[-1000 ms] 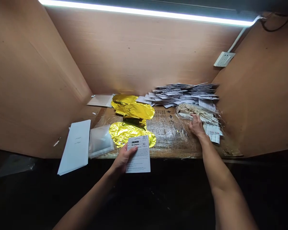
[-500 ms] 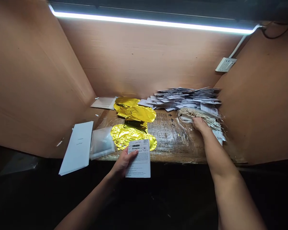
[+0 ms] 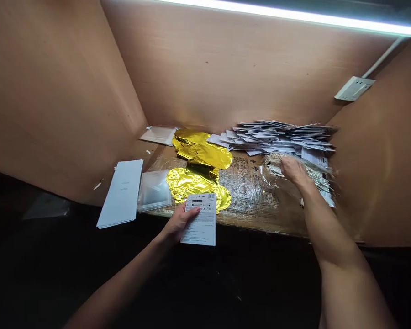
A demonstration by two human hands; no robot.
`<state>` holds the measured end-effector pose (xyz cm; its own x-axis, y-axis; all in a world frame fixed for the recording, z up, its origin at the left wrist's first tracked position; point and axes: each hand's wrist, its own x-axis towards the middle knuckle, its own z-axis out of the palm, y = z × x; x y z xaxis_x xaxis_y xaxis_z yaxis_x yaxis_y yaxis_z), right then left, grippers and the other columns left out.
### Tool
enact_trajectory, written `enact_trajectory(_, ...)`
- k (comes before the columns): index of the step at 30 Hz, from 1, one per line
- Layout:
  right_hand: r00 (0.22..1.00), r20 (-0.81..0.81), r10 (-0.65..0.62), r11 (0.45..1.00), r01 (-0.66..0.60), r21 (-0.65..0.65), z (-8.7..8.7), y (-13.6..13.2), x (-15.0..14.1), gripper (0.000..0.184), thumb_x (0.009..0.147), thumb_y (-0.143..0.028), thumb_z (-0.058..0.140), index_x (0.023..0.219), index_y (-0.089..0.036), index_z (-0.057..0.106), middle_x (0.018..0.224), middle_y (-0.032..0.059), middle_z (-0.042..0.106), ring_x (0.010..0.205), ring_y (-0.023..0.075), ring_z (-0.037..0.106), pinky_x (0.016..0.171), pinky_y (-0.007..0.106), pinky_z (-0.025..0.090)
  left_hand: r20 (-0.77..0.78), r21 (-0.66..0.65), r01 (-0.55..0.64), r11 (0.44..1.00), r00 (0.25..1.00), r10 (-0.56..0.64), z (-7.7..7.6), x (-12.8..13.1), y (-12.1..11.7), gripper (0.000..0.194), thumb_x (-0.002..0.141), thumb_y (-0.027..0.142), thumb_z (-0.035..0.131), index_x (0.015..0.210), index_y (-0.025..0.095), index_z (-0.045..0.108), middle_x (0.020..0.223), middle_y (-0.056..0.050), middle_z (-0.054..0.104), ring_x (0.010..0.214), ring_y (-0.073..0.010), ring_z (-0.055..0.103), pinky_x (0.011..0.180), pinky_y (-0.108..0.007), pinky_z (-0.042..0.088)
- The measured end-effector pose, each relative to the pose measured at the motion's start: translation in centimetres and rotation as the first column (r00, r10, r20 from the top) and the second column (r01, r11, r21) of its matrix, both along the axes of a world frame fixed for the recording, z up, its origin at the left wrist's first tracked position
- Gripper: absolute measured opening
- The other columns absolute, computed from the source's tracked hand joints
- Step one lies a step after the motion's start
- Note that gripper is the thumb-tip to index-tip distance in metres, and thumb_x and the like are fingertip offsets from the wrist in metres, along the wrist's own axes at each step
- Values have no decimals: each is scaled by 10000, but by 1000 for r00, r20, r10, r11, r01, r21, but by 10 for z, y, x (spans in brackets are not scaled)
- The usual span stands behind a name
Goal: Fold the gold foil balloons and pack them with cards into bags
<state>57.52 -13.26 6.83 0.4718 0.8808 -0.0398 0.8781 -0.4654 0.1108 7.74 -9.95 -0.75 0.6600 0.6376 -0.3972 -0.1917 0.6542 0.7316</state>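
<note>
My left hand [image 3: 178,224] grips a white printed card [image 3: 201,220] by its left edge, over the front edge of the worktop. Just behind the card lie folded gold foil balloons [image 3: 196,180]. My right hand [image 3: 293,170] reaches to the right rear and rests on a clear bag of pale sticks [image 3: 310,176]; its fingers are curled and blurred, so what they hold is unclear. Behind that bag a fanned heap of white printed cards [image 3: 281,137] runs along the back wall.
A stack of white envelopes [image 3: 121,194] and clear plastic sleeves [image 3: 154,191] lie at the left front. More clear sleeves [image 3: 159,135] sit in the back left corner. Brown board walls enclose the plastic-wrapped worktop [image 3: 248,192]. A power socket [image 3: 354,88] hangs on the right wall.
The camera has swung to the right and down. My right hand has shifted slightly along the bag of sticks. My left hand keeps hold of the card.
</note>
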Motion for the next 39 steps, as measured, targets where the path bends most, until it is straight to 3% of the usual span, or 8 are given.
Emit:
enact_trajectory(6, 975, -206, 81, 992, -99, -76, -38, 47, -67, 281, 969, -352, 651, 882, -122, 786, 854, 150, 777, 785, 244, 689, 706, 290, 425, 15, -42, -52, 998, 999, 52, -9, 5, 11, 518, 758, 316, 924, 1179, 137, 681, 1089, -141, 801, 903, -267, 780, 846, -402, 651)
enact_trajectory(10, 965, -247, 89, 996, -91, 4, -65, 53, -95, 193, 910, -224, 686, 1034, -119, 791, 930, 140, 800, 852, 230, 700, 737, 272, 431, 45, -39, -85, 996, 995, 87, -9, 3, 14, 506, 770, 306, 913, 1191, 139, 688, 1097, -139, 804, 916, -261, 780, 873, -398, 648)
enact_trajectory(19, 952, -304, -27, 888, 163, 430, -49, 18, -122, 263, 949, -320, 596, 884, -129, 765, 859, 195, 772, 808, 301, 712, 734, 381, 511, 110, -79, -127, 989, 985, 135, -10, -6, 23, 450, 784, 279, 880, 1168, 120, 706, 1093, -153, 803, 881, -247, 770, 846, -378, 640)
enact_trajectory(22, 539, -811, 227, 784, 393, 481, -38, 1, -181, 337, 852, -512, 765, 846, -178, 718, 633, 56, 672, 541, 200, 607, 490, 292, 440, 138, -61, -127, 990, 981, 134, -12, -4, 23, 479, 781, 289, 887, 1190, 121, 706, 1101, -146, 800, 906, -257, 762, 872, -394, 630)
enact_trajectory(24, 182, -930, 320, 830, 418, 368, -35, -12, -232, 415, 749, -557, 880, 839, -190, 710, 585, 8, 635, 453, 146, 537, 405, 244, 372, 154, -36, -123, 992, 980, 128, -12, -3, 21, 480, 787, 305, 885, 1194, 122, 708, 1116, -145, 797, 929, -261, 755, 889, -396, 619)
enact_trajectory(26, 23, -944, 330, 861, 403, 311, -36, -23, -279, 421, 752, -554, 906, 814, -188, 707, 595, 0, 637, 454, 129, 543, 387, 222, 368, 172, -4, -111, 994, 979, 110, -13, -1, 18, 480, 803, 329, 874, 1204, 123, 708, 1128, -148, 793, 941, -260, 751, 890, -391, 613)
enact_trajectory(33, 160, -890, 426, 743, 499, 446, -66, -29, -336, 393, 863, -530, 844, 748, -193, 677, 649, -14, 637, 485, 88, 488, 424, 211, 384, 144, -25, -137, 990, 980, 139, -20, -4, 15, 512, 784, 354, 883, 1204, 129, 695, 1103, -146, 790, 910, -259, 757, 876, -408, 619)
enact_trajectory(39, -115, -895, 431, 723, 637, 267, -83, -32, -345, 416, 809, -591, 859, 980, -238, 719, 611, -70, 583, 409, 73, 414, 380, 198, 324, 128, 71, -179, 981, 977, 169, -27, -8, 7, 576, 712, 386, 948, 1153, 129, 681, 1121, -143, 777, 942, -249, 745, 907, -394, 595)
